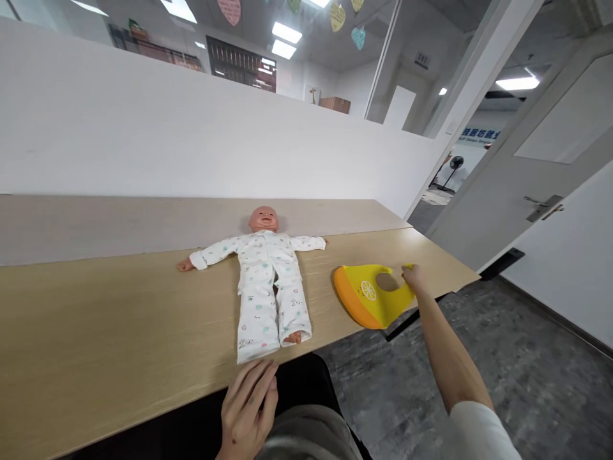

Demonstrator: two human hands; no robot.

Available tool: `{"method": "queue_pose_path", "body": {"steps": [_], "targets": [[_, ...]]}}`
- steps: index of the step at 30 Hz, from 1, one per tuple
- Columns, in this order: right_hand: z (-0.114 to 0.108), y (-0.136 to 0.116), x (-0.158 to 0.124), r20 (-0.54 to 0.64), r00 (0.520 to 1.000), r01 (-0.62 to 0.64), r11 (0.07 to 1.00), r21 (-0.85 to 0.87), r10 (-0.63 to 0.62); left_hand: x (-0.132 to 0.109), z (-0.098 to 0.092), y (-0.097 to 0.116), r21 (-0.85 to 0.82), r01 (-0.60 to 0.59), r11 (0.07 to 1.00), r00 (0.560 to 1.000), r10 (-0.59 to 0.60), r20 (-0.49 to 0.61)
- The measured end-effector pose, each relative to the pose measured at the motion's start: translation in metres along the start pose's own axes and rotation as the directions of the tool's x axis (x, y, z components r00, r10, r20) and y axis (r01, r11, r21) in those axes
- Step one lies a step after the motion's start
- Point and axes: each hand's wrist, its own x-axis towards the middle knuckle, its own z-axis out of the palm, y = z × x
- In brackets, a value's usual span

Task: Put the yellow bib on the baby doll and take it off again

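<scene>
Nearest, the left hand (248, 409): resting at the front edge of the wood-grain table (96, 332), fingers slightly spread and curved, pinching nothing, fingertips just beside the trouser cuffs of the baby doll (261, 287).

Doll: lying on its back beyond those fingertips, arms out, in printed white pyjamas (258, 313).

Next, the right hand (414, 278): arm reaching forward, forearm angled across the table edge, white sleeve (479, 434) at the upper arm. Fingers bunched and apparently pinching the strap tip of the yellow silicone bib (371, 297), though the exact grip is partly hidden.

Bib: lying flat just left of those fingers, beside the doll, neck opening beside the fingertips, orange pocket rim (357, 303) outermost.

Far right, beyond the fingers: door handle (543, 207).
</scene>
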Motion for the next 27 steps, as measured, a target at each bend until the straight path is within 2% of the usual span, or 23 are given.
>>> {"method": "queue_pose_path", "body": {"steps": [3, 5, 8, 9, 12, 15, 16, 18, 20, 22, 24, 27], "targets": [[-0.033, -0.040, 0.002, -0.032, 0.994, 0.109, 0.992, 0.060, -0.107, 0.029, 0.005, 0.000, -0.071, 0.005, 0.997, 0.998, -0.009, -0.054], [-0.058, -0.075, -0.006, -0.067, 0.977, 0.209, 0.973, 0.098, -0.203, 0.051, 0.010, -0.003, -0.134, 0.059, 0.989, 0.997, -0.065, -0.044], [-0.091, -0.129, -0.033, -0.165, 0.918, 0.388, 0.903, 0.184, -0.361, 0.086, 0.024, -0.011, -0.270, 0.258, 0.928, 0.966, -0.240, 0.098], [-0.100, -0.146, -0.043, -0.172, 0.901, 0.430, 0.874, 0.224, -0.399, 0.099, 0.030, -0.014, -0.307, 0.354, 0.883, 0.933, -0.313, 0.177], [-0.118, -0.185, -0.075, -0.176, 0.829, 0.557, 0.755, 0.347, -0.531, 0.135, 0.056, -0.026, -0.410, 0.606, 0.682, 0.793, -0.481, 0.373], [-0.131, -0.210, -0.102, -0.163, 0.762, 0.626, 0.650, 0.431, -0.626, 0.165, 0.084, -0.035, -0.513, 0.715, 0.474, 0.694, -0.566, 0.444], [-0.135, -0.215, -0.111, -0.155, 0.740, 0.642, 0.619, 0.453, -0.654, 0.172, 0.092, -0.036, -0.517, 0.736, 0.437, 0.669, -0.584, 0.459], [-0.143, -0.223, -0.127, -0.145, 0.693, 0.674, 0.562, 0.479, -0.707, 0.180, 0.100, -0.032, -0.521, 0.747, 0.414, 0.656, -0.588, 0.473], [-0.150, -0.227, -0.143, -0.134, 0.645, 0.705, 0.519, 0.483, -0.752, 0.180, 0.099, -0.022, -0.534, 0.729, 0.429, 0.678, -0.561, 0.476], [-0.154, -0.228, -0.156, -0.117, 0.607, 0.730, 0.493, 0.474, -0.786, 0.178, 0.088, -0.011, -0.566, 0.727, 0.389, 0.677, -0.541, 0.499], [-0.156, -0.227, -0.167, -0.098, 0.591, 0.739, 0.488, 0.465, -0.801, 0.175, 0.072, -0.002, -0.597, 0.755, 0.272, 0.642, -0.491, 0.589], [-0.155, -0.224, -0.176, -0.085, 0.590, 0.730, 0.486, 0.481, -0.803, 0.174, 0.049, 0.002, -0.610, 0.789, 0.066, 0.595, -0.329, 0.734]]}}
